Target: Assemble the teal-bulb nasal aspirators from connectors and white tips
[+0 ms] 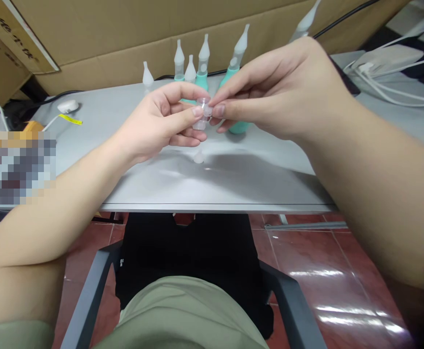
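My left hand (164,114) is closed, thumb and fingers around a small clear plastic tube piece (200,123). From the right, my right hand (270,92) pinches a little translucent plug (208,110) against that piece's side; whether it is seated there I cannot tell. Below the hands, a small translucent white tip (198,156) stands on the table. Just behind are several teal bulb nasal aspirators with white pointed nozzles, among them one aspirator (241,46) partly hidden by my right hand. Another white nozzle (147,75) rises behind my left hand.
The grey table (154,189) ends at a straight front edge, with cardboard (124,39) behind it. White cables (379,82) lie at the right. A white oval object (68,105) and a yellow tag (71,119) are at the left. Chair armrests (91,291) flank my lap.
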### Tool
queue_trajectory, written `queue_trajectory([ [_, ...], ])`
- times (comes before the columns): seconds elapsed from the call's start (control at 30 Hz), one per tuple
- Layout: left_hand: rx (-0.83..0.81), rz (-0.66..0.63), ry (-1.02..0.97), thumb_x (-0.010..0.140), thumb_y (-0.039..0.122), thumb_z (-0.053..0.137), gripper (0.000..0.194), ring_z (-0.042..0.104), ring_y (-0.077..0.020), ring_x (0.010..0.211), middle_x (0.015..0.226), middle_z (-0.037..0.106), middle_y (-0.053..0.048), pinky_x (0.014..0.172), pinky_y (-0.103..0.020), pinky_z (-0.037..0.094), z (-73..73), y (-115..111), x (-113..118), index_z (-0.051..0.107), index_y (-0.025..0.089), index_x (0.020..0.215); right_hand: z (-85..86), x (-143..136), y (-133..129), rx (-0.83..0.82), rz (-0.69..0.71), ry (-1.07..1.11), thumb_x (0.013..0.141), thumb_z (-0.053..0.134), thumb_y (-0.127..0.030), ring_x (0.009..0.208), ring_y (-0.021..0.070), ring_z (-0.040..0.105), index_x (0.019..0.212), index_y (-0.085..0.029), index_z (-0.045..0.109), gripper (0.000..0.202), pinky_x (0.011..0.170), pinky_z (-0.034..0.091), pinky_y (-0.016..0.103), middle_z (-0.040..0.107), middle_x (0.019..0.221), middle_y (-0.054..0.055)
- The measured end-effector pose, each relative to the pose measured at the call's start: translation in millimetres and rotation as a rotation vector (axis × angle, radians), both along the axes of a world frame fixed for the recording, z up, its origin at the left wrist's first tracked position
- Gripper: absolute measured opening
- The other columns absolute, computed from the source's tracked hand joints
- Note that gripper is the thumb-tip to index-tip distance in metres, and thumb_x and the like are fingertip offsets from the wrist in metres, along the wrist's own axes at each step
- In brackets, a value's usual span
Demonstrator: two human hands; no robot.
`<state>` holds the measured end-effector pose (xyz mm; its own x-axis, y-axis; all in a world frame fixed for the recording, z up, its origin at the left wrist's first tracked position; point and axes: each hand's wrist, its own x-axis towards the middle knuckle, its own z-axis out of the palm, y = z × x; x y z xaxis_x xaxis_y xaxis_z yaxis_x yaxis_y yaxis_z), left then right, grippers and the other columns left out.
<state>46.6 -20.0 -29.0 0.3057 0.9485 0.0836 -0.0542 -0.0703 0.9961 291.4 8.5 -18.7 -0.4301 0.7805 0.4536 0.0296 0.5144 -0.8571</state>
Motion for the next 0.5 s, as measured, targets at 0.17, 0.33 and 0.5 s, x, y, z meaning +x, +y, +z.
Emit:
queue_trajectory([
  [0.17,0.0,0.015,0.014,0.12,0.004,0.082,0.017,0.093,-0.0112,0.073,0.09,0.089,0.007,0.069,-0.018,0.076,-0.9,1,0,0.085,0.021,0.115,2.3,0,-2,-0.005,-0.008,-0.01,0.102,0.098,0.015,0.069,0.0108,0.085,0.083,-0.032,0.101,0.05,0.068,0.074,0.017,0.088,0.079,-0.003],
  [0.33,0.011,0.042,0.067,0.118,0.01,0.088,0.013,0.095,-0.0134,0.076,0.092,0.088,0.007,0.072,-0.02,0.077,-1.9,0,-1,0.084,0.022,0.116,-1.2,3,6,-0.083,0.06,0.001,0.102,0.102,0.008,0.073,0.0158,0.089,0.087,-0.03,0.101,0.041,0.069,0.078,0.021,0.091,0.084,0.001],
  [0.5,0.009,0.052,0.072,0.119,0.011,0.089,0.011,0.095,-0.0132,0.077,0.093,0.088,0.007,0.072,-0.019,0.077,-1.5,-2,-1,0.085,0.022,0.119,-1.8,0,6,-0.164,0.082,0.024,0.103,0.097,0.009,0.076,0.016,0.091,0.086,-0.028,0.099,0.041,0.07,0.078,0.02,0.091,0.084,0.0],
])
